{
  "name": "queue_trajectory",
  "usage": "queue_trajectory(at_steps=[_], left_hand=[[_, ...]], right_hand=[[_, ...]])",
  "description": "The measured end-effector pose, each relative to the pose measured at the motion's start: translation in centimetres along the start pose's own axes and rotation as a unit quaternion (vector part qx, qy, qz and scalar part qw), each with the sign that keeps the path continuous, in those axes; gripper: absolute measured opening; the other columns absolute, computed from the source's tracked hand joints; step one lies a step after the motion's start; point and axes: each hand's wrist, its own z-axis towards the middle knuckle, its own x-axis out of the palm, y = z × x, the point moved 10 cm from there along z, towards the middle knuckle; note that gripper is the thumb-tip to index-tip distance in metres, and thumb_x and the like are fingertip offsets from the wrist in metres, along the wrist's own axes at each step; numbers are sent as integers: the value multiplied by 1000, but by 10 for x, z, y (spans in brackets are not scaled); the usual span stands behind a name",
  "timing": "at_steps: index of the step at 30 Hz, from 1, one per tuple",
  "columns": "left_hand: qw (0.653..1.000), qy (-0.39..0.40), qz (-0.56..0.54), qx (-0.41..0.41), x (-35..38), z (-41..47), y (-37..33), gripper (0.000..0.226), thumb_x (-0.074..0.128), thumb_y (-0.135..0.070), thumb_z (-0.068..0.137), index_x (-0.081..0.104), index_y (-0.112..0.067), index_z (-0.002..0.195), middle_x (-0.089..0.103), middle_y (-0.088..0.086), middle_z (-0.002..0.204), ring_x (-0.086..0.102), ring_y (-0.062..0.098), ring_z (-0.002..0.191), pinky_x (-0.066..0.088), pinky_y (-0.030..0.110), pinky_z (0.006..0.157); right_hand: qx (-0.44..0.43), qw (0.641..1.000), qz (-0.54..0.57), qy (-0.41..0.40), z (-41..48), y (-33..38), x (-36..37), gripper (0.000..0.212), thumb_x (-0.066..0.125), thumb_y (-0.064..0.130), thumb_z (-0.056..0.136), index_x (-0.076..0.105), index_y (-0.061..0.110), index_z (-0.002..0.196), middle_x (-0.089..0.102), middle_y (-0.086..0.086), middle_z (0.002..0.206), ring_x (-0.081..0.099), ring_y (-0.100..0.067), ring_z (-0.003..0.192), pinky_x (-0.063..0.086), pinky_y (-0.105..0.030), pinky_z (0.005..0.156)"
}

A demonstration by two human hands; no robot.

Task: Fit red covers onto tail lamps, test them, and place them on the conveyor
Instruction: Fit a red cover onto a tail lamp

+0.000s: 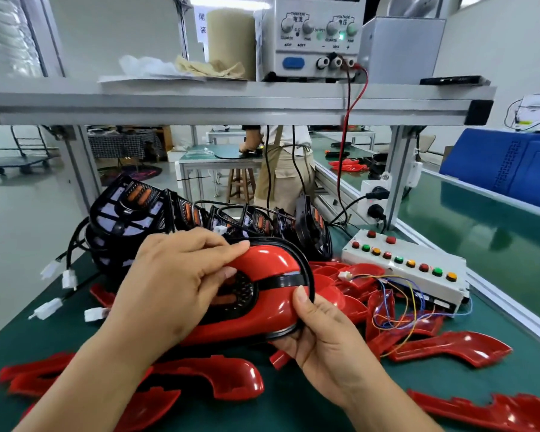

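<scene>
Gripping lamp (243, 293) w/ fingers of L hand (175, 282) & R hand (325, 332) curled round; may seat cover (270, 260) crooked if pressed unevenly

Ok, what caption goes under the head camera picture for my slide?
Left hand and right hand hold a red cover on a tail lamp.

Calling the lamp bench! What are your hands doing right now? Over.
Both busy: left hand grips lamp top, right hand pinches its right end. On it, red cover. Around it, spare covers and wires, none blocking.
</scene>
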Motion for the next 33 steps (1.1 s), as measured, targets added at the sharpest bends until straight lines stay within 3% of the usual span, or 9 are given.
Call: queue_trajectory(at_steps=[4,9,12,17,19,23,27,30,33], left_hand=[[998,21,0,53,4,8,-8,28,62,-31,91,70,-33,118,64,-19,98,62,5,87,55,40,76],[999,30,-6,32,3,3,6,33,56,-39,89,70,-36,118,60,-21,99,62,7,88,59,34,72],[998,37,34,43,7,5,3,35,59,-35,86,66,-38,120,61,-15,104,57,13,92,52,35,80],[990,141,19,-4,15,4,20,34,32,-62,91,37,-78,122,44,-34,138,49,-3,122,48,32,97],[982,187,12,-6,20,3,23,34,24,-64,94,27,-83,121,47,-40,130,51,-8,119,51,31,95],[980,197,29,15,18,4,17,37,24,-57,98,22,-83,123,52,-30,105,57,-2,88,53,27,71],[978,202,31,44,20,1,6,34,24,-63,95,25,-84,122,50,-32,99,51,-9,90,44,15,65],[976,209,37,58,26,-3,-5,42,22,-63,86,22,-85,121,50,-30,103,46,-15,85,38,11,64],[978,193,46,70,26,-3,-16,40,28,-59,91,30,-79,125,54,-25,108,42,-12,83,32,10,62]], right_hand=[[9,1000,-22,11,-1,-4,2,47,71,32,75,66,-2,108,67,-25,102,67,-28,85,57,-36,76],[6,1000,-19,22,0,-5,3,36,69,29,79,68,3,103,70,-23,98,69,-26,83,58,-35,73],[10,1000,-15,26,-1,-5,3,39,74,32,79,69,3,103,70,-23,99,70,-26,83,59,-34,72],[13,999,-16,30,-1,-4,2,47,81,35,75,69,3,106,69,-25,103,69,-29,88,58,-39,78],[18,999,-13,36,-1,-4,2,46,77,34,73,69,3,106,69,-25,103,69,-29,88,57,-41,80],[38,998,-5,49,-3,-3,7,65,78,41,72,62,-2,118,66,-29,111,69,-34,93,56,-47,84],[37,996,-70,31,-3,2,8,92,82,68,53,56,24,130,65,-19,123,64,-40,101,45,-69,90],[19,997,-80,-15,-4,6,3,79,84,66,53,65,27,118,70,-14,115,66,-38,104,51,-58,90],[-20,997,-46,-56,-5,16,-4,51,86,41,66,69,22,111,70,-17,112,68,-37,102,57,-49,85]])
